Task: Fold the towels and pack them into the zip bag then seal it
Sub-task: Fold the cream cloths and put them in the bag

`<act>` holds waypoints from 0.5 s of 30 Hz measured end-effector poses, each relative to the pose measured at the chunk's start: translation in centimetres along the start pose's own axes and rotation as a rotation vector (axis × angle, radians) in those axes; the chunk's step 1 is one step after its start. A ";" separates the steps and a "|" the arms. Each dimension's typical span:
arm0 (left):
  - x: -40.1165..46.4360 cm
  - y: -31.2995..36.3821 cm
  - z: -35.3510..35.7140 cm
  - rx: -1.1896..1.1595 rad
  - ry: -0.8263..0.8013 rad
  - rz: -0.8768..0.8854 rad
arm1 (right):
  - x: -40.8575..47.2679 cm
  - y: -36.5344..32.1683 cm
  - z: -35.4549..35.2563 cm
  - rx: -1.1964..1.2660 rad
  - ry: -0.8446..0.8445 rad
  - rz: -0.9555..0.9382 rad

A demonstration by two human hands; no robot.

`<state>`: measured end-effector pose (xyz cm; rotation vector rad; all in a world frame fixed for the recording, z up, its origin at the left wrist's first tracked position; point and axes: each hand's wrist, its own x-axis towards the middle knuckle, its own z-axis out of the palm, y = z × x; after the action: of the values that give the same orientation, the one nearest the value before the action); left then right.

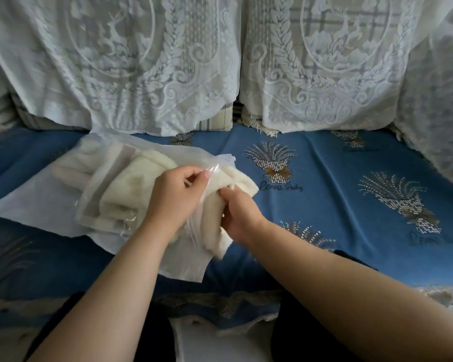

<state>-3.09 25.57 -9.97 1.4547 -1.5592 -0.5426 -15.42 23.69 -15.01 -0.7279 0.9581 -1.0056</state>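
A clear zip bag [100, 199] lies on a white cloth [34, 202] on the blue seat, with folded cream towels [131, 189] inside it. Part of a cream towel [242, 182] sticks out of the bag's mouth toward the right. My left hand [177, 194] pinches the upper edge of the bag's opening. My right hand [239, 214] grips the protruding towel at the mouth, just below and right of the left hand. The bag's mouth is open.
The seat is a sofa with a blue patterned cover [351, 194]. Two cushions under white lace covers [131, 61] stand along the back. A lace-draped armrest [439, 113] rises at the right. A white sheet [220, 340] lies by my lap.
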 end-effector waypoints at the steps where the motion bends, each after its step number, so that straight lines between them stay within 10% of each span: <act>1: -0.1 -0.1 -0.1 -0.009 -0.002 0.014 | 0.7 0.0 0.2 0.126 -0.033 -0.010; 7: -0.4 0.2 -0.6 -0.028 0.017 0.026 | 2.5 0.8 3.1 -0.487 -0.441 0.042; 10: -0.2 -0.5 -1.1 -0.079 0.023 -0.025 | 2.6 0.1 2.7 -0.485 -0.299 0.119; 15: -0.2 -0.8 -0.8 0.214 0.051 0.182 | 1.6 -1.0 -1.3 -1.529 -0.307 0.007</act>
<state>-1.97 25.76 -10.27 1.4524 -1.7294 -0.2354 -16.57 21.78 -15.21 -2.0384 1.3594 0.0603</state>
